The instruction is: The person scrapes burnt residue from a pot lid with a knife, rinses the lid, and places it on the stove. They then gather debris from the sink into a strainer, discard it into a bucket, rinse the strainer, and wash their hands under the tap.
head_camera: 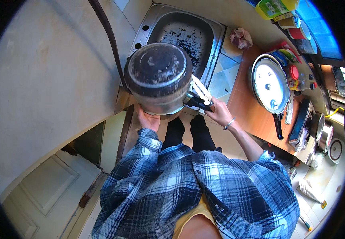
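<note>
A pressure cooker pot [160, 79] is tipped beside the near end of the sink, with its dark, scuffed base turned up toward me. My left hand [148, 119] supports it at the rim below. My right hand [219, 111] grips its black side handle [197, 101] and also a long white utensil [201, 89] lying along the handle. The utensil's far end is hidden by the pot. Beyond, dark scraps [184, 38] are scattered over the floor of the steel sink [218, 53]. The pot's inside faces away from me.
A pressure cooker lid [269, 80] lies on the wooden counter [241, 89] at right, near bottles and packets. A crumpled bag [241, 38] sits beside the sink. A gas stove [301, 122] stands farther right. A dark hose [109, 35] hangs along the left wall.
</note>
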A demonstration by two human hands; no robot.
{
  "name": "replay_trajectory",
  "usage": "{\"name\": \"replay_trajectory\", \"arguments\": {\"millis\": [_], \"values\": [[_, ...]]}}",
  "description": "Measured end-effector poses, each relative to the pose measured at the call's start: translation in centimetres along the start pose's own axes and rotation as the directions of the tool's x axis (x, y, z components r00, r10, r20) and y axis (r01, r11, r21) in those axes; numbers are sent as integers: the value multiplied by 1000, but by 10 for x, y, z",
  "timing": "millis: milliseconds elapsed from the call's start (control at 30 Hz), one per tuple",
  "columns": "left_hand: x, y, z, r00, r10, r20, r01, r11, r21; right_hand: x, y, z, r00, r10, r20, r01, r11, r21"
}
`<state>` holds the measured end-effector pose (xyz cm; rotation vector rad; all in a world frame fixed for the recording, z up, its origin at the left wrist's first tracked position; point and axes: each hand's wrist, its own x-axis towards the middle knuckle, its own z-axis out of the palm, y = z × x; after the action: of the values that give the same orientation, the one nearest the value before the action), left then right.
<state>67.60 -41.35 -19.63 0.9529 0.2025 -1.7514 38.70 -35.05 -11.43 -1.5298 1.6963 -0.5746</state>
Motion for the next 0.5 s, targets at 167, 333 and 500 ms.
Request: {"name": "replay_trajectory", "arguments": {"millis": [167,333,500], "values": [[-3,11,68,981,20,195,-27,999,36,-1,-16,-25,993,-101,59,97,993,70],[-10,19,131,976,22,215,-66,978,199,-17,-21,-27,938,227,263,-335,796,504],[-26,14,178,957,80,279,-177,922,345,-33,-19,-40,983,81,-168,-34,964,265]]}}
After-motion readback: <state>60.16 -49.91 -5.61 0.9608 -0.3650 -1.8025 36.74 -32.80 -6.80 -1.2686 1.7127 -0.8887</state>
